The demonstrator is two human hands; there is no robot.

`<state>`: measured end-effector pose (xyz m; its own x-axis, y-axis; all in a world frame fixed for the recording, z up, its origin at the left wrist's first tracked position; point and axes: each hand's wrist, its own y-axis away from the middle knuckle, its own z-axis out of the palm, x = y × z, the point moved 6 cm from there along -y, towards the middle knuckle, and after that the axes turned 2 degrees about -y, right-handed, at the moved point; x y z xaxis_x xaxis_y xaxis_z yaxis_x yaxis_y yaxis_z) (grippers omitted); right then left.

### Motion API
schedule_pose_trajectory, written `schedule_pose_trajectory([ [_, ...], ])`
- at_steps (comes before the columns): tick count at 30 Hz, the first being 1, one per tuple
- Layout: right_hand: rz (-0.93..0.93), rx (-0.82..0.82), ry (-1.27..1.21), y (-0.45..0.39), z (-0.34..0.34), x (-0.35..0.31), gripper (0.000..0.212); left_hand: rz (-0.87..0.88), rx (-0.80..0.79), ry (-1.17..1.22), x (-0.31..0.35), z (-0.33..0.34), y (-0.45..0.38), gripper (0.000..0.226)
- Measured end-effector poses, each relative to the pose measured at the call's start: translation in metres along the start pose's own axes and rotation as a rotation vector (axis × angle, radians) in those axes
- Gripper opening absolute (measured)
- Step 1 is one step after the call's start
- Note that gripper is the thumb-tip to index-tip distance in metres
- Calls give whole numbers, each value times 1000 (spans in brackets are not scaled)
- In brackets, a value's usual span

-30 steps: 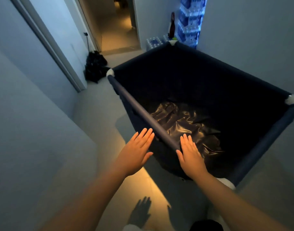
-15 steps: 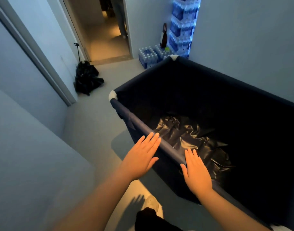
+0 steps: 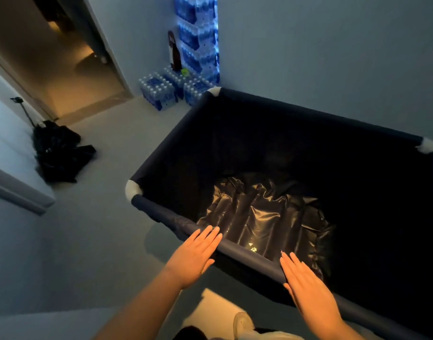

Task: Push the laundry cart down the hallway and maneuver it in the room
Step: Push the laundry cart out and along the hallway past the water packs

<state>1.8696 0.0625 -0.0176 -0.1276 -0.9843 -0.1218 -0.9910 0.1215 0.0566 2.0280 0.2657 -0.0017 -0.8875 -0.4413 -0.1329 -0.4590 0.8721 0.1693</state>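
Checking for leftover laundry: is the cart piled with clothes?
No, the cart holds only a crumpled black plastic liner at the bottom.

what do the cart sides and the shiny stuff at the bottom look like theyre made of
Cart sides: likely dark navy woven fabric, matte, stretched taut over rails with white corner fittings. Shiny stuff: probably thin black plastic sheeting or a bag, glossy, crinkled, catching light along its folds.

Cart (image 3: 176, 141): centre-right, beside the right wall.
Liner (image 3: 262, 217): inside the cart.
Water packs (image 3: 159, 90): beyond the cart.
Doorway (image 3: 63, 65): far left.
Heap (image 3: 60, 153): left, possibly bags.
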Motion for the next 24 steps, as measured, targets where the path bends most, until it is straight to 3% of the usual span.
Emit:
schedule_pose_trajectory([
  [3, 91, -43, -16, -7, 10, -13, 68, 66, 44, 36, -22, 16, -18, 69],
  [6, 272, 70, -70, -13, 11, -28, 68, 159, 39, 53, -47, 30, -36, 68],
  [10, 495, 293, -107, -28, 7, -57, 37, 334, 83, 77, -80, 37, -54, 69],
  [12, 597, 325, -128, -44, 9, -68, 54, 393, 101, 73, -101, 37, -65, 70],
  [20, 707, 246, -50, -116, 10, -90, 64, 497, 53, 29, -171, 43, -121, 70],
  [24, 670, 150, -57, -148, 9, -89, 80, 552, 69, 37, -201, 41, -157, 69],
])
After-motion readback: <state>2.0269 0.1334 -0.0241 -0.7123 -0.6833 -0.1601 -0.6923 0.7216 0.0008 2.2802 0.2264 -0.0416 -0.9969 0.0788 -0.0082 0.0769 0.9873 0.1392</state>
